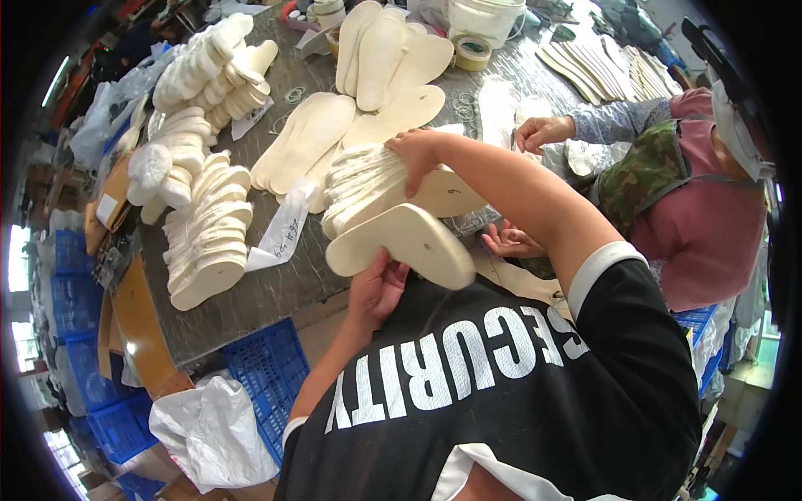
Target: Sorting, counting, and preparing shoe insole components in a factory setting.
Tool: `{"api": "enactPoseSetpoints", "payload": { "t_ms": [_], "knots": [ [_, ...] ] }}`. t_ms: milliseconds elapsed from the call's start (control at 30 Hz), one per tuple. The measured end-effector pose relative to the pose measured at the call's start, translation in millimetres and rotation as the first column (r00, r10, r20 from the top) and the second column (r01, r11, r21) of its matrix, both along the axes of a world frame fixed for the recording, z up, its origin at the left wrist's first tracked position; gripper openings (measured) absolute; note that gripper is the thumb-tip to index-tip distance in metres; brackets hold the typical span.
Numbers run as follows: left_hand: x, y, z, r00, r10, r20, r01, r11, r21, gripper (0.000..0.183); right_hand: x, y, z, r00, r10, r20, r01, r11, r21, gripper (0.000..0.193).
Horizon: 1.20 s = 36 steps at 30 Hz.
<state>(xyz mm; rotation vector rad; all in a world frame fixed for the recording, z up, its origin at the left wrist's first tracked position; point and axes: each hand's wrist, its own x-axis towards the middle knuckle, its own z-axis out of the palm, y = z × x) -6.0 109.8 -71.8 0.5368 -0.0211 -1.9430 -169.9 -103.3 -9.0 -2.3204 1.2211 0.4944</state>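
Observation:
My left hand [380, 288] pinches the near edge of a cream insole [401, 238], tilted with its smooth side up. Behind it stands a row of fleecy insoles [355, 184] packed on edge. The fingers and thumb of my right hand [420, 157] close round the far right end of that row. A flat insole [451, 194] with a small mark lies right of the row, partly under my right arm. More flat insoles [305, 138] are fanned out beyond the row, and others [380, 58] farther back. Whether the held insole touches the row is unclear.
Stacked fleecy insoles [209, 225] line the table's left side, beside a paper slip [284, 230]. A tape roll [472, 52] and white bucket [489, 21] stand at the back. At right, a co-worker's hand [543, 134] reaches over the table. Blue crates [267, 363] sit below.

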Motion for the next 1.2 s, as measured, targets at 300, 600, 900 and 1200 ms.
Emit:
{"api": "enactPoseSetpoints", "payload": {
  "t_ms": [300,600,900,1200],
  "knots": [
    [-24,-20,-14,0.983,0.148,0.11,-0.161,0.979,0.122,0.024,1,1,-3,1.0,-0.009,0.003,0.009,0.999,-0.052,0.103],
    [-24,-19,-13,0.981,0.154,0.118,-0.169,0.977,0.127,0.024,0,-2,-11,0.999,0.03,0.013,-0.029,0.996,-0.086,0.099],
    [-25,-8,0,0.988,0.12,0.095,-0.128,0.988,0.088,0.024,1,6,4,1.0,0.009,0.012,-0.008,0.997,-0.072,0.105],
    [-25,-1,6,0.993,0.055,0.101,-0.061,0.997,0.052,0.022,0,5,4,0.999,-0.006,0.037,0.008,0.999,-0.052,0.114]
  ]
}}
